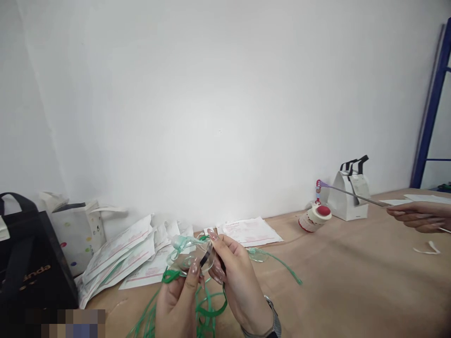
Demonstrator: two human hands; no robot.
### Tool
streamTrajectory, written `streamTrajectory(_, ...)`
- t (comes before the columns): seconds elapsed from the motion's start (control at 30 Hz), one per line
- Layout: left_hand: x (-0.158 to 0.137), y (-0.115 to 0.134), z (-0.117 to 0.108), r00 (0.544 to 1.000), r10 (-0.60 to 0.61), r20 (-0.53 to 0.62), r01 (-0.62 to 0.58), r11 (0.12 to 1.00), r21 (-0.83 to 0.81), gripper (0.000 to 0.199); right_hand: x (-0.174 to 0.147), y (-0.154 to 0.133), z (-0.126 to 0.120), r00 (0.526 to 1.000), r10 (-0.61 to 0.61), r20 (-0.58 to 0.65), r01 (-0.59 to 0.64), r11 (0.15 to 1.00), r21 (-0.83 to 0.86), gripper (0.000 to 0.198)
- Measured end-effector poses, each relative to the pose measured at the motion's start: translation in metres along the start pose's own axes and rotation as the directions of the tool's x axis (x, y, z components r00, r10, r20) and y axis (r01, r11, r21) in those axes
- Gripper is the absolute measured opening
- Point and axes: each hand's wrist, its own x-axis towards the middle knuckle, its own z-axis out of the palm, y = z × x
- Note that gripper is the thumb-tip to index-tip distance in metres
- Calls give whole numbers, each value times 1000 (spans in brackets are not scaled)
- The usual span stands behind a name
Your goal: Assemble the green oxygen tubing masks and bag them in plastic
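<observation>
Just above the table, both my hands hold a clear plastic oxygen mask (pixel 183 263) with a pale green connector (pixel 183 241) and a green elastic strap (pixel 171 275). My left hand (pixel 179 300) pinches the mask's near edge between thumb and fingers. My right hand (pixel 236 270), with a watch on the wrist, grips its right side. A short dark strip (pixel 206 256) shows between my fingertips. Green tubing (pixel 211 307) hangs and coils below my hands. Another clear mask piece (pixel 258 255) with a green tube lies on the table beyond my right hand.
White printed packets (pixel 120 253) pile up at left, with another packet (pixel 250 231) by the wall. A black bag (pixel 35 263) and dotted bag (pixel 79 234) stand left. At right, another person's hand (pixel 423 215) holds a thin rod towards a tilted white-and-red container (pixel 312 220) beside a white bag (pixel 343 199).
</observation>
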Motion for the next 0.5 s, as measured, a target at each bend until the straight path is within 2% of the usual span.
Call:
streamTrajectory(0.23, 1, -1, 0, 999, -38, 30, 40, 996, -78, 26, 1, 1, -1, 1000, 14, -8, -13, 998, 54, 36)
streamTrajectory(0.4, 0, 4, 5, 997, 32, 70, -28, 998, -64, 20, 1, 3, 0, 1000, 2, 3, -2, 999, 46, 38)
streamTrajectory(0.5, 0, 5, 5, 998, 41, 52, -37, 997, -63, 21, 0, 3, 2, 1000, 16, 3, -16, 999, 52, 39)
